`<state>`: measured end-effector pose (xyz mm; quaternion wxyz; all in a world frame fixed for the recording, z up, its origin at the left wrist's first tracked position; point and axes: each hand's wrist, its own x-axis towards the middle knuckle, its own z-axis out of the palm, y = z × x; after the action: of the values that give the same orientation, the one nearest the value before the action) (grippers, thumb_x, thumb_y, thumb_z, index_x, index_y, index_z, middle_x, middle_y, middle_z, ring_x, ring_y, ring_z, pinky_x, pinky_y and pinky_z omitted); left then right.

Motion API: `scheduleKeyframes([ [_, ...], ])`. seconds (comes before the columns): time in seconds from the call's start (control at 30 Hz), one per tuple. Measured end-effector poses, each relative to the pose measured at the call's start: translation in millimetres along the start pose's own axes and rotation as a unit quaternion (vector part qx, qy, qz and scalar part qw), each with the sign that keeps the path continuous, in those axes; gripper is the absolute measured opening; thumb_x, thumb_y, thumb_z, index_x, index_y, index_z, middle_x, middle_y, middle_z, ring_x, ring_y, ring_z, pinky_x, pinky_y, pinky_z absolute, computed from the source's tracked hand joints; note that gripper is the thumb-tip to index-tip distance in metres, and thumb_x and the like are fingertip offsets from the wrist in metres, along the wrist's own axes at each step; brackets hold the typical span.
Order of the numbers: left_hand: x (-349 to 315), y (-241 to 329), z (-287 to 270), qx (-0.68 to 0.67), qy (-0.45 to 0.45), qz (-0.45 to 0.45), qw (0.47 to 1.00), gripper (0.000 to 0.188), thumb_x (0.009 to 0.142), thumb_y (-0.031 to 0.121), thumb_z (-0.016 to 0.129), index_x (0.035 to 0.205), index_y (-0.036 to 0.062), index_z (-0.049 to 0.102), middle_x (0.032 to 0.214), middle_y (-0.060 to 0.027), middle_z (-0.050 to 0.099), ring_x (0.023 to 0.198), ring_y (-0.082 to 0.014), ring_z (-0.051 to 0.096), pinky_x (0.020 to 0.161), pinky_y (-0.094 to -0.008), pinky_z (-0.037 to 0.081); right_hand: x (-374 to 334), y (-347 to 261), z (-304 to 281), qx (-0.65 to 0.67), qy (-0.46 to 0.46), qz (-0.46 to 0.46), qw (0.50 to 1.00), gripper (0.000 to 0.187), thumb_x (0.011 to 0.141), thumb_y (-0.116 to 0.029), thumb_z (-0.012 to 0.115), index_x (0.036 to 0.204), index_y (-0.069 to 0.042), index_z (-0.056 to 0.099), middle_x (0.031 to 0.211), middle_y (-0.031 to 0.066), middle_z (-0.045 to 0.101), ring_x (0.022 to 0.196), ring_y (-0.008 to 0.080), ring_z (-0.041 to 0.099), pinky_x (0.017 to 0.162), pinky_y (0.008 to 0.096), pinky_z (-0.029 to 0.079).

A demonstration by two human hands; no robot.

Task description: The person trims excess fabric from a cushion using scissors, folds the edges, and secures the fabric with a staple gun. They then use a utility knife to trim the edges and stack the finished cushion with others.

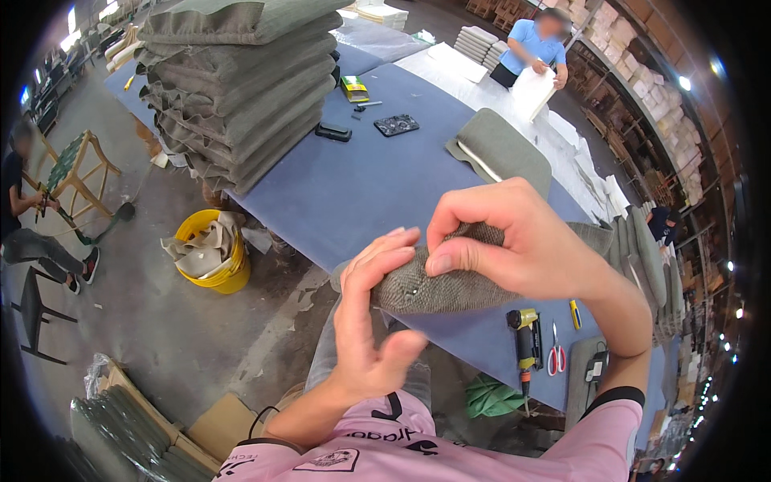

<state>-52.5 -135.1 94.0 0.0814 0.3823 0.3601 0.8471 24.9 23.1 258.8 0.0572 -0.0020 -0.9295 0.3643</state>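
A grey-brown fabric-covered seat cushion [442, 295] stands on edge before me at the near side of the blue table. Its rounded corner is toward my left hand [365, 313], whose fingers lie stretched along the cushion's end while the thumb stands away from it. My right hand [518, 245] bends over the top and pinches the cover at the upper edge between thumb and fingers. Whether a small item is in that pinch cannot be seen. Right of the cushion's lower side lie a staple gun [526, 341], red-handled scissors [556, 359] and a yellow cutter [575, 315].
Grey cushions form a tall stack [241, 96] at the table's left. Another cushion [510, 149] lies beyond my right hand. A yellow bucket [229, 277] of fabric scraps stands on the floor. One person [534, 52] works across the table; another [36, 233] is left, near a chair frame.
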Motion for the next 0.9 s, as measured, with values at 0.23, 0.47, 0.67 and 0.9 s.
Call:
scheduleKeyframes([
  [0.23, 7, -3, 8, 0.051, -0.042, 0.059, 0.996, 0.031, 0.089, 0.025, 0.082, 0.106, 0.0066, 0.065, 0.100, -0.0121, 0.076, 0.098, -0.0285, 0.069, 0.101, -0.0427, 0.045, -23, -9, -9, -0.031, -0.115, 0.043, 0.992, 0.029, 0.104, -0.026, 0.079, 0.085, -0.004, 0.074, 0.066, 0.0113, 0.061, 0.056, 0.0239, 0.052, 0.055, 0.0389, 0.040],
  [0.47, 13, -38, 20, -0.160, -0.107, -0.054, 0.980, 0.095, 0.097, 0.064, 0.073, 0.163, 0.0069, 0.034, 0.171, -0.0150, 0.035, 0.157, -0.0324, 0.038, 0.131, -0.0503, 0.026, -70, 25, 58, 0.090, 0.189, 0.034, 0.977, 0.037, 0.106, -0.020, 0.075, 0.074, -0.002, 0.067, 0.059, 0.0067, 0.047, 0.053, 0.0094, 0.043, 0.051, 0.0348, 0.032],
  [0.67, 46, -7, 37, -0.184, -0.155, -0.136, 0.961, 0.100, 0.100, 0.061, 0.071, 0.173, 0.0091, 0.026, 0.179, -0.0154, 0.031, 0.161, -0.0301, 0.038, 0.132, -0.0475, 0.031, -46, 5, 98, 0.150, 0.445, -0.034, 0.882, 0.042, 0.107, -0.016, 0.075, 0.071, 0.000, 0.060, 0.059, 0.0026, 0.047, 0.059, 0.0063, 0.044, 0.054, 0.0315, 0.035],
  [0.9, 220, 51, 149, 0.031, -0.622, -0.149, 0.768, 0.087, 0.107, 0.051, 0.059, 0.176, 0.0062, 0.030, 0.169, -0.0205, 0.048, 0.150, -0.0262, 0.052, 0.130, -0.0381, 0.032, -46, -19, 26, 0.343, 0.608, -0.173, 0.695, 0.030, 0.115, -0.026, 0.067, 0.093, -0.007, 0.067, 0.080, -0.0113, 0.056, 0.071, 0.0000, 0.044, 0.058, 0.0250, 0.034],
])
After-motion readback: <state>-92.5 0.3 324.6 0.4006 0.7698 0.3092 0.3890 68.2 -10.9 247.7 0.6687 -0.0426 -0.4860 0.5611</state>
